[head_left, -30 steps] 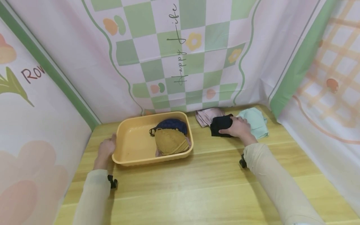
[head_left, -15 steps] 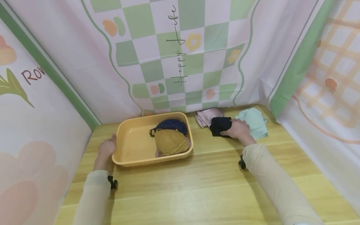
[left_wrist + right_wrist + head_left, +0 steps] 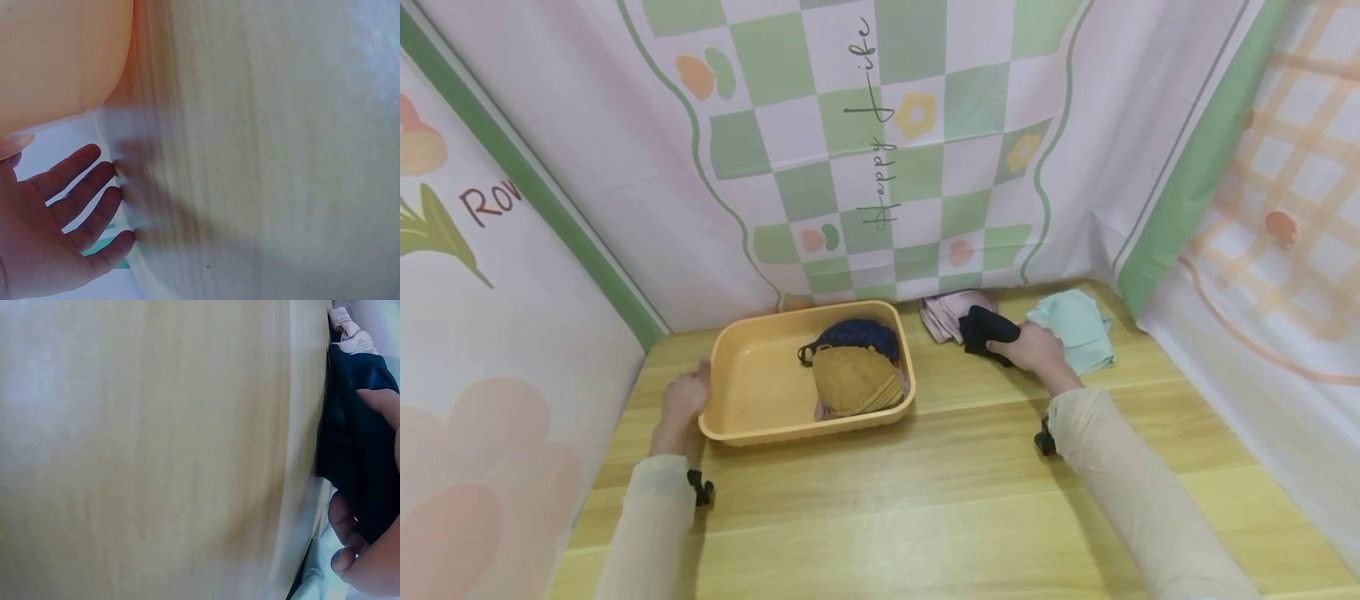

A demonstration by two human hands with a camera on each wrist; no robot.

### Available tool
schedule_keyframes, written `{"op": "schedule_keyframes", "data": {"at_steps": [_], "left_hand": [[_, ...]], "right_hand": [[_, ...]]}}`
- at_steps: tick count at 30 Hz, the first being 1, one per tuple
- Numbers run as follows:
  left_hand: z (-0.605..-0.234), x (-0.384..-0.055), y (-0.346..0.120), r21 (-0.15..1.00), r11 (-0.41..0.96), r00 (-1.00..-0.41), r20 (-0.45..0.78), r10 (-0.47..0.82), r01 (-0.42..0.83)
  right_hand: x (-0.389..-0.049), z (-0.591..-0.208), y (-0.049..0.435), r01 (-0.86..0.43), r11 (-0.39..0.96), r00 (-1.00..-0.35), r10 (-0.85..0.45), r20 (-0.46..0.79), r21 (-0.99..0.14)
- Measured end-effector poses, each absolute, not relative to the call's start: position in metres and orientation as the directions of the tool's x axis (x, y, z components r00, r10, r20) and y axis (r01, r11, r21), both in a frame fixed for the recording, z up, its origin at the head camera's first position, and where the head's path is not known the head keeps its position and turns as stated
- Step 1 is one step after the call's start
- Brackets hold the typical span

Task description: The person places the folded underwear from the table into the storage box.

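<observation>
Black cloth point(image 3: 985, 330) tipped up, pinched in right hand point(image 3: 1037, 347), left hand point(image 3: 47, 234) splayed

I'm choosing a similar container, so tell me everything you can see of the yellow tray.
The yellow tray is an open rectangle with rounded corners and raised walls, smooth and plastic-looking. It sits upright on the wood-look table, toward its far edge. Its left part shows bare bottom; its right part holds a navy garment and, nearer the person, a mustard item with pinkish fabric peeking out beneath. The left hand touches its left end.
</observation>
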State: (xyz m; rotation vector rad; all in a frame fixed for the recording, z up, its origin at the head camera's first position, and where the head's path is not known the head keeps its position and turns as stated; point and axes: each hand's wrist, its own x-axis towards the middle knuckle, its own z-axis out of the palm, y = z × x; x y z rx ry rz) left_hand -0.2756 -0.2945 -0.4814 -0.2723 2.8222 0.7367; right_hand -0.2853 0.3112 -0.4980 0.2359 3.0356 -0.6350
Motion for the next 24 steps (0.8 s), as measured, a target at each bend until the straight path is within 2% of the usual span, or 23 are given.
{"op": "schedule_keyframes", "data": {"at_steps": [14,24], "left_hand": [[-0.485,-0.275,-0.295,0.457,0.864,-0.967,-0.23,-0.113,-0.209],[-0.484,-0.274,-0.295,0.451,0.872,-0.974,-0.202,-0.106,-0.189]], "right_hand": [[-0.283,-0.498,0.309,0.159,0.853,-0.985,0.17,-0.024,-0.497],[-0.281,-0.485,0.299,0.162,0.783,-0.985,0.16,-0.057,-0.601]]}}
